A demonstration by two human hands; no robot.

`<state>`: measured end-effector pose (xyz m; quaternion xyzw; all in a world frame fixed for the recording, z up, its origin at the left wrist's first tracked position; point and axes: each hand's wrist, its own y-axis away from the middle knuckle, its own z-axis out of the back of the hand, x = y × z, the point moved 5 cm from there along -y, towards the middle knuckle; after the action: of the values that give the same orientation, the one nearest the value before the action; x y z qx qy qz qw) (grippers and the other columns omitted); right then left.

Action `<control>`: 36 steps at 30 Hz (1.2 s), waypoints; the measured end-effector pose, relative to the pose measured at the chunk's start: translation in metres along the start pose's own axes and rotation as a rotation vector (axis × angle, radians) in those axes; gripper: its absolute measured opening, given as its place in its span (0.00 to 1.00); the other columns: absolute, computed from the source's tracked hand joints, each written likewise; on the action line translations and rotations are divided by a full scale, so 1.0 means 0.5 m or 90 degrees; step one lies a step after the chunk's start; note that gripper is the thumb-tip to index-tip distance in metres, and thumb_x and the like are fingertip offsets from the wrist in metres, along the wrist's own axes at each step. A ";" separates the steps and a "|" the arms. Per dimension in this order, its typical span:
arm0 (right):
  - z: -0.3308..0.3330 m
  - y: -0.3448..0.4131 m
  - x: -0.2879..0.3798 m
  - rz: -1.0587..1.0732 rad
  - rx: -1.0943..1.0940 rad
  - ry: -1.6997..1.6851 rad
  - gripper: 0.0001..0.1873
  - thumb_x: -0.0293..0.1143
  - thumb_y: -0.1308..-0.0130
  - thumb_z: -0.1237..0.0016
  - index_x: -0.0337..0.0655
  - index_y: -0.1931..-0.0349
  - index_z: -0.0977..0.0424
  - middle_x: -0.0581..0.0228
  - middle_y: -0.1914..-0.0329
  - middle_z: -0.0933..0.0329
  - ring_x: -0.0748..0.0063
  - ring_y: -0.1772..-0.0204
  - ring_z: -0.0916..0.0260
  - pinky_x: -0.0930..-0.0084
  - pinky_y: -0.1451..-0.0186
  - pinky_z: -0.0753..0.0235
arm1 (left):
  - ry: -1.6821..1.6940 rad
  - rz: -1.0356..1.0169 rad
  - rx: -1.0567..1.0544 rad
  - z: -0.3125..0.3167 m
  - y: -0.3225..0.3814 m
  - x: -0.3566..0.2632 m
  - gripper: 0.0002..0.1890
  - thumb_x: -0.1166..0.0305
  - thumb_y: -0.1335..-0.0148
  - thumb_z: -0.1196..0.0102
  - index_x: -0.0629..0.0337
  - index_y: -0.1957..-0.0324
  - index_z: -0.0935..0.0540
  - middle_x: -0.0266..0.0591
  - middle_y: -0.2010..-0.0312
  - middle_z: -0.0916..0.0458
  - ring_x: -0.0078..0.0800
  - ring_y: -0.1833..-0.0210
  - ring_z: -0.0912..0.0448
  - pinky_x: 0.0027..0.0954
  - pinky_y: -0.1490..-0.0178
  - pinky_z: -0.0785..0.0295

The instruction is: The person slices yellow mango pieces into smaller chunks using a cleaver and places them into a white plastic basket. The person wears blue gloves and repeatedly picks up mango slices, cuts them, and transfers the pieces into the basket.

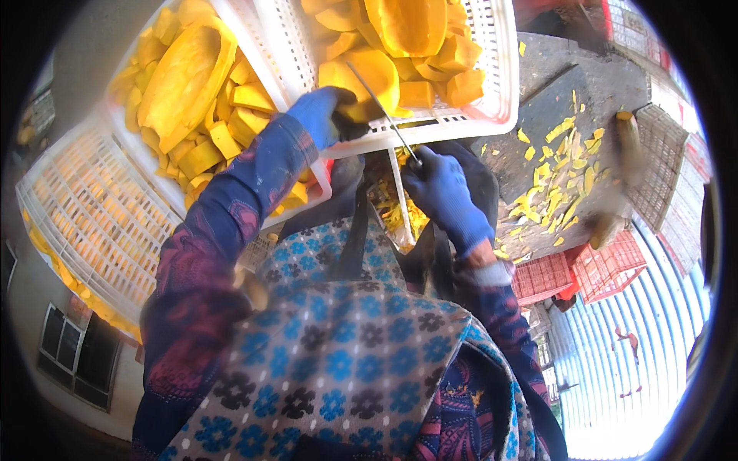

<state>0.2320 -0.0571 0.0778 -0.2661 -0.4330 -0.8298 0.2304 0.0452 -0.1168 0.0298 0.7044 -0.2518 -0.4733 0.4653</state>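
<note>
My right hand (438,184), in a blue knitted glove, grips the handle of a knife with a long narrow blade (383,106). The blade slants up and left over the near rim of a white plastic crate (421,137). That crate holds peeled orange pumpkin pieces (455,55), some hollowed. My left hand (331,115), in a blue glove with dark fingers, is at the same crate's rim, beside a large rounded pumpkin piece (366,78). Its fingers are dark and blurred, so whether they hold that piece is unclear.
Another white crate (323,181) with pumpkin chunks (202,158) stands at the left, beside a slatted white crate (98,196). Yellow peelings (553,184) lie on a grey surface at the right, near red crates (608,268). More peelings (398,213) lie below my hands.
</note>
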 end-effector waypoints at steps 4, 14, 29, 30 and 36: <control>-0.016 -0.031 -0.021 -0.064 0.080 -0.011 0.13 0.31 0.43 0.44 0.33 0.60 0.24 0.43 0.71 0.22 0.50 0.65 0.21 0.63 0.61 0.25 | 0.411 0.209 -0.087 -0.013 0.005 0.043 0.19 0.71 0.32 0.54 0.73 0.43 0.30 0.59 0.52 0.22 0.46 0.48 0.21 0.38 0.41 0.26; -0.008 -0.083 0.048 0.051 0.062 0.111 0.12 0.26 0.44 0.45 0.36 0.59 0.25 0.46 0.67 0.21 0.45 0.62 0.22 0.59 0.61 0.24 | -0.002 -0.035 0.041 0.009 0.124 0.017 0.21 0.77 0.38 0.42 0.62 0.42 0.27 0.45 0.55 0.19 0.30 0.61 0.19 0.28 0.68 0.23; -0.055 -0.288 -0.081 -0.161 0.212 -0.442 0.11 0.37 0.35 0.54 0.38 0.68 0.27 0.72 0.81 0.32 0.75 0.83 0.35 0.73 0.82 0.36 | 0.310 0.058 -0.037 0.066 0.172 0.058 0.19 0.79 0.46 0.43 0.75 0.51 0.22 0.49 0.63 0.17 0.39 0.63 0.17 0.42 0.56 0.19; -0.032 -0.273 -0.070 -0.178 0.160 -0.338 0.11 0.36 0.35 0.53 0.36 0.67 0.27 0.71 0.82 0.33 0.77 0.84 0.36 0.75 0.82 0.36 | 0.281 0.043 -0.046 0.076 0.168 0.057 0.18 0.78 0.46 0.43 0.75 0.52 0.22 0.48 0.64 0.17 0.38 0.64 0.17 0.40 0.57 0.19; 0.107 -0.175 0.071 -0.112 0.065 -0.344 0.14 0.34 0.37 0.48 0.30 0.60 0.25 0.69 0.82 0.30 0.83 0.84 0.36 0.81 0.81 0.37 | -0.005 -0.135 -0.130 0.148 0.117 -0.008 0.15 0.72 0.45 0.42 0.71 0.57 0.18 0.39 0.69 0.17 0.25 0.69 0.21 0.29 0.63 0.25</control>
<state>0.1647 0.0277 0.0744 -0.4271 -0.5412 -0.7229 0.0466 -0.0182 -0.1703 0.0750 0.6739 -0.1280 -0.5461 0.4809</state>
